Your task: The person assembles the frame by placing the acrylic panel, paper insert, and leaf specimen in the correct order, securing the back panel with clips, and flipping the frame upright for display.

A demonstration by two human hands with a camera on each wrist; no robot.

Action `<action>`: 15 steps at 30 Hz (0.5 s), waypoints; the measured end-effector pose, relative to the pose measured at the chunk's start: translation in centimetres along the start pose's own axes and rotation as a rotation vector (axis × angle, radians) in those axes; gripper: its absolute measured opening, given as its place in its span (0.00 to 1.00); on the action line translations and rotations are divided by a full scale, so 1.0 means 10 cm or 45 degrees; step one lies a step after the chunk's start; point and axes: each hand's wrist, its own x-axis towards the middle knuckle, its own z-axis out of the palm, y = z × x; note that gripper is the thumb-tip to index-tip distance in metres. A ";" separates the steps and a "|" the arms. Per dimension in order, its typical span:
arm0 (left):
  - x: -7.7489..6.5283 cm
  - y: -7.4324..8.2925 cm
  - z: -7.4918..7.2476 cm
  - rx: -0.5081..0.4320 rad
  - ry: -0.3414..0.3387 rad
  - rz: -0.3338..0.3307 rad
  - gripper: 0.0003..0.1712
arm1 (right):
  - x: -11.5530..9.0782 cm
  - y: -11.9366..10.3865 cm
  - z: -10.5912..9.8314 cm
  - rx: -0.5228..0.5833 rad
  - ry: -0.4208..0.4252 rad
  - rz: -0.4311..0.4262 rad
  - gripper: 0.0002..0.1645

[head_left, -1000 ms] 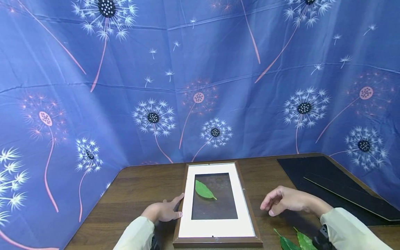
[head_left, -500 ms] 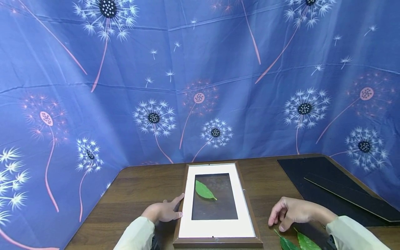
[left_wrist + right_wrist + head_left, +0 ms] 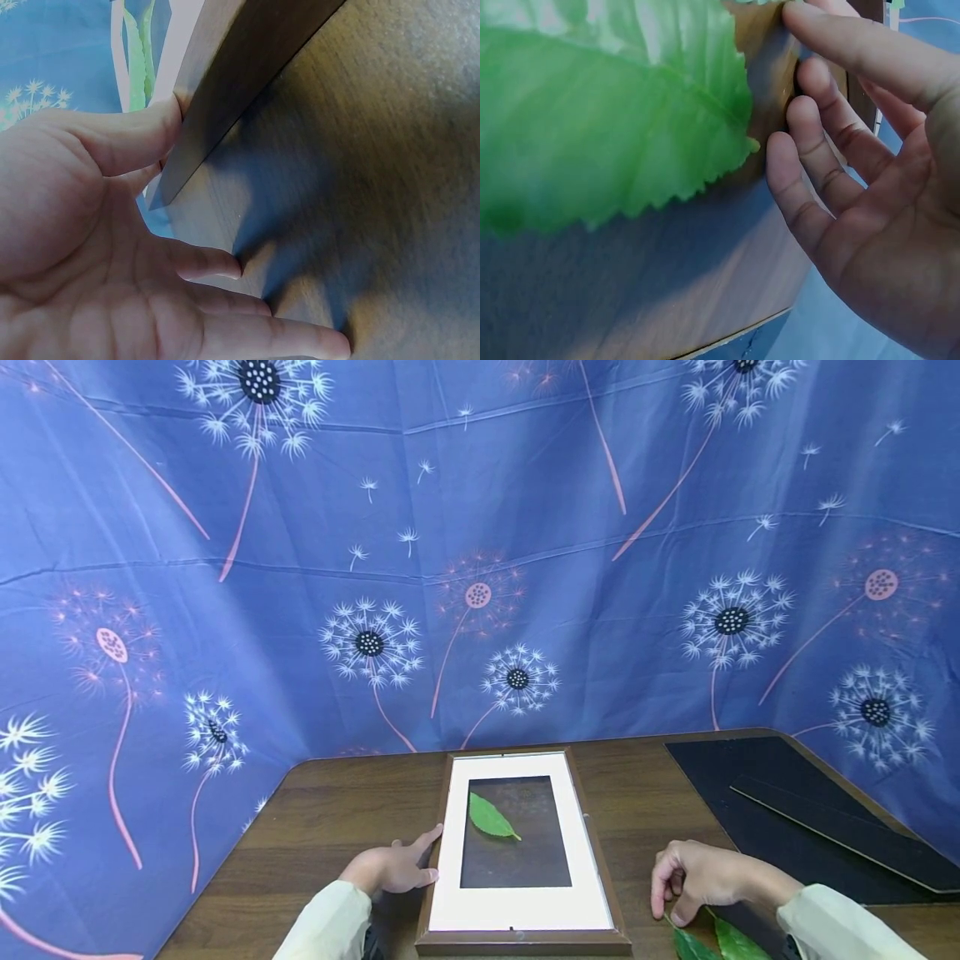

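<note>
A brown picture frame (image 3: 525, 937) with a white mat (image 3: 517, 906) lies on the table. One green leaf (image 3: 491, 817) rests inside the mat's dark window. My left hand (image 3: 393, 867) rests at the frame's left side. In the left wrist view the thumb touches the frame's edge and the other fingers (image 3: 277, 336) spread onto the wood. My right hand (image 3: 701, 878) is low over two more leaves at the front right, thumb and index finger apart on either side of one leaf's stem. That leaf (image 3: 692, 946) lies beside another leaf (image 3: 737, 939), which looms large in the right wrist view.
A black board (image 3: 750, 768) lies on the table's right side, with a thin dark panel (image 3: 832, 827) on top of it. A blue dandelion-print cloth (image 3: 585, 610) hangs behind and along the sides of the wooden table (image 3: 315, 810).
My right hand has moved right and down toward the front leaves, its fingertips now at a stem. The left hand, frame and framed leaf have stayed put.
</note>
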 end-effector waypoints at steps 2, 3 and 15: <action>-0.03 0.03 -0.01 -0.001 0.004 -0.001 0.38 | -0.01 -0.01 0.00 -0.033 0.028 0.032 0.10; -0.03 0.04 -0.01 -0.001 0.004 -0.002 0.38 | -0.01 -0.01 0.00 -0.048 0.042 0.050 0.10; -0.04 0.06 -0.01 -0.024 0.005 -0.014 0.38 | -0.07 0.01 -0.06 -0.140 0.080 0.084 0.10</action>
